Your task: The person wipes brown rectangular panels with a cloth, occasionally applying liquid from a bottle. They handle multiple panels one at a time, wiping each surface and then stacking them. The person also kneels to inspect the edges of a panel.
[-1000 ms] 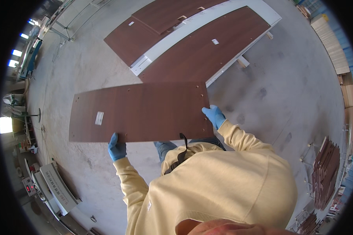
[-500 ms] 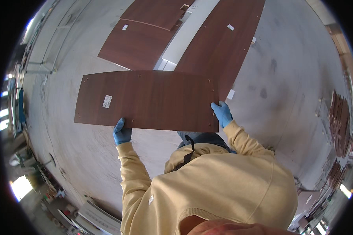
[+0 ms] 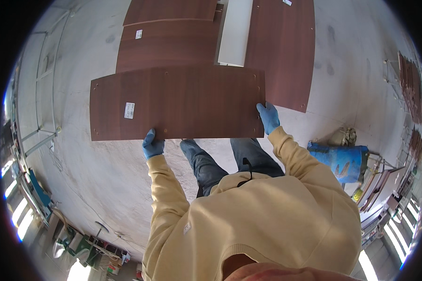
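Observation:
A reddish-brown wood-grain panel (image 3: 192, 105), with a white label and small holes near its ends, spans the space in front of me. My left hand (image 3: 153, 144), in a blue glove, grips its near edge left of the middle, thumb on the upper face. At the panel's right end, my blue-gloved right hand (image 3: 268, 118) is closed on the edge, thumb on top. The fingers under the panel are hidden. Beyond it lie a long brown panel (image 3: 281, 56) on the right, a white strip (image 3: 234, 33), and a labelled brown panel (image 3: 173, 44) on the left.
Another brown panel (image 3: 169, 10) overlaps the far left one. A metal frame (image 3: 38, 93) stands at the left. To my right are a blue drum (image 3: 340, 161) and a crumpled sack (image 3: 342, 136). Brown boards (image 3: 410, 89) stand stacked at the far right.
The held panel has moved slightly away from me, together with both hands. My view has turned, so the far panels look straighter. The blue drum and my legs have come into sight.

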Action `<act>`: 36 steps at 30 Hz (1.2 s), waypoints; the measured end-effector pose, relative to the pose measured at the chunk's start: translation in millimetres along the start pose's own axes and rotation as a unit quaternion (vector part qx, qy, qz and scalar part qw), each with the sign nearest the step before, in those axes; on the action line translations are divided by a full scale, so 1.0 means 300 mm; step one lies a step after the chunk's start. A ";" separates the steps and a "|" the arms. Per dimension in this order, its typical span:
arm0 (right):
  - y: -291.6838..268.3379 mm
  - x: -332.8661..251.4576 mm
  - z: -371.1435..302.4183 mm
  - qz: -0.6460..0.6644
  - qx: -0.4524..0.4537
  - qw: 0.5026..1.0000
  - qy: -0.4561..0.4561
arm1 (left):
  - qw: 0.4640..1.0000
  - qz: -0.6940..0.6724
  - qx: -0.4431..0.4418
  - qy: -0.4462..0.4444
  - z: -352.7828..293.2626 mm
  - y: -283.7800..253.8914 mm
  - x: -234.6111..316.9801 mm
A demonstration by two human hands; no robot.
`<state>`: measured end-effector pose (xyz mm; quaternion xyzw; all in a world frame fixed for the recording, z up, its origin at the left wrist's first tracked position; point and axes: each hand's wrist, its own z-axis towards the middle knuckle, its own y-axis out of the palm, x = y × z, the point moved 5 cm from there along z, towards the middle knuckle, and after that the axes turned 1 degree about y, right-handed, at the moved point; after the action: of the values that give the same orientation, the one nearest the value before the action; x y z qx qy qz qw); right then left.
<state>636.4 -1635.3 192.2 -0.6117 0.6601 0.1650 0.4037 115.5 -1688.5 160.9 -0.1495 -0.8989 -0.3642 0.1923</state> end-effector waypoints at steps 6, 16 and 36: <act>0.387 0.177 0.100 0.091 0.018 0.992 0.089 | 0.997 0.020 -0.006 -0.069 0.475 -0.170 0.196; 0.588 0.341 0.177 0.131 0.173 0.974 0.065 | 0.992 -0.003 0.025 -0.121 0.699 -0.328 0.152; 0.589 0.422 0.294 0.027 0.183 0.973 0.137 | 0.992 0.033 0.056 -0.111 0.731 -0.413 0.080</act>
<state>508.7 -1623.0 -4.3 -0.5263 0.7442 -0.0332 0.4099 -8.2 -1614.7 -47.1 -0.2082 -0.9281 -0.2880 0.1112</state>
